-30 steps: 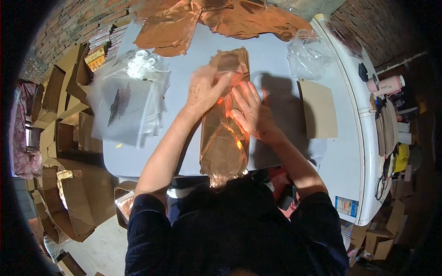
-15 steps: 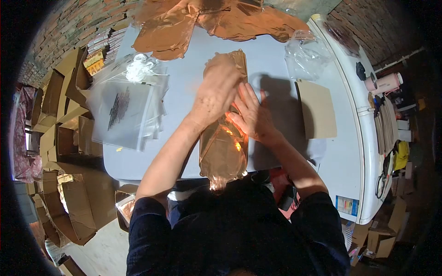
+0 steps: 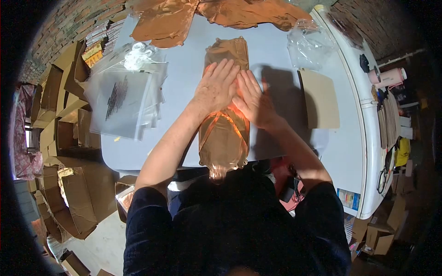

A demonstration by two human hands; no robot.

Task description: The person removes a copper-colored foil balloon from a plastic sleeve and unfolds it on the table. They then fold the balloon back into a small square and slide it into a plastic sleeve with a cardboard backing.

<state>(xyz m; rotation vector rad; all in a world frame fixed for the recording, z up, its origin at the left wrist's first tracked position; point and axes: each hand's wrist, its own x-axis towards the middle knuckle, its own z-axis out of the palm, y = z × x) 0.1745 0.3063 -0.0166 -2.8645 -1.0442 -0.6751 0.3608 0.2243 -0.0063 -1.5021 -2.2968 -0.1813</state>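
Observation:
A flat, folded foil balloon [image 3: 223,140] in shiny copper colour lies lengthwise on the table [image 3: 179,92]. Its narrow clear neck hangs over the front edge toward my body. My left hand [image 3: 216,86] rests flat on the middle of the foil, fingers stretched forward. Beside it my right hand [image 3: 254,100] lies palm down along the foil's right edge, fingers extended and thumb toward the left hand. Neither hand grips anything. The palms hide the central part of the foil.
More copper foil balloons [image 3: 248,14] lie at the table's far edge. Clear plastic bags [image 3: 124,99] with white string [image 3: 138,56] are on the left. A cardboard sheet [image 3: 321,99] and a crumpled plastic bag [image 3: 309,45] lie right. Open cartons [image 3: 92,198] stand at lower left.
My left hand, blurred over the upper foil before, has come back toward me and now lies still and flat. The right hand stays on the foil's right side. The view has shifted slightly.

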